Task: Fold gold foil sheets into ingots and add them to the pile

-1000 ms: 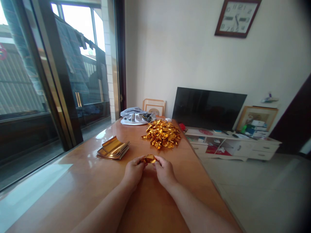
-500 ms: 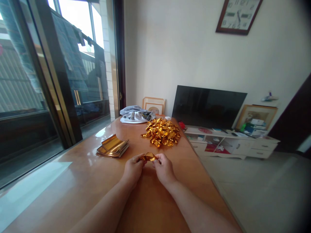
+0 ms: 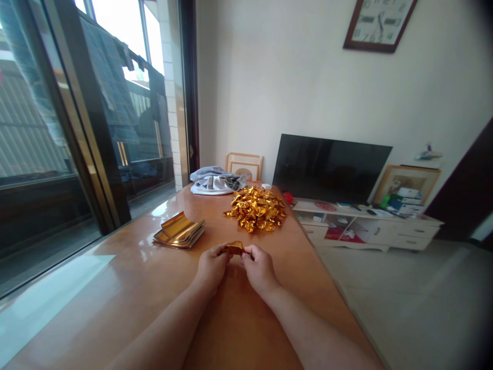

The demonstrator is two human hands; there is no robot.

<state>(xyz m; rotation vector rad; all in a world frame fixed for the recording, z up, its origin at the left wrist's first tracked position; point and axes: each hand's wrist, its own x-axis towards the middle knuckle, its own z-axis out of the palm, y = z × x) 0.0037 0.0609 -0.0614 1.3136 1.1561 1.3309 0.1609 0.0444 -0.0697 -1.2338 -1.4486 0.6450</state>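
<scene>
Between my hands is a piece of folded gold foil paper, held just above the table. My left hand pinches its left end, and my right hand pinches its right end; both hands are closed. Beyond them lies a heap of folded gold foil pieces. To the left of my hands rests a stack of gold foil sheets, its top sheets curling up. The undersides of the fingers are hidden.
The glossy wooden table runs away from me. Bundled grey and white cloth lies at its far end. A pale sheet covers the left edge. Past the right edge stand a low white cabinet and a television.
The gold foil piece between my fingers has tilted and changed shape slightly. My right hand has shifted a little to the left. The heap and the stack look the same.
</scene>
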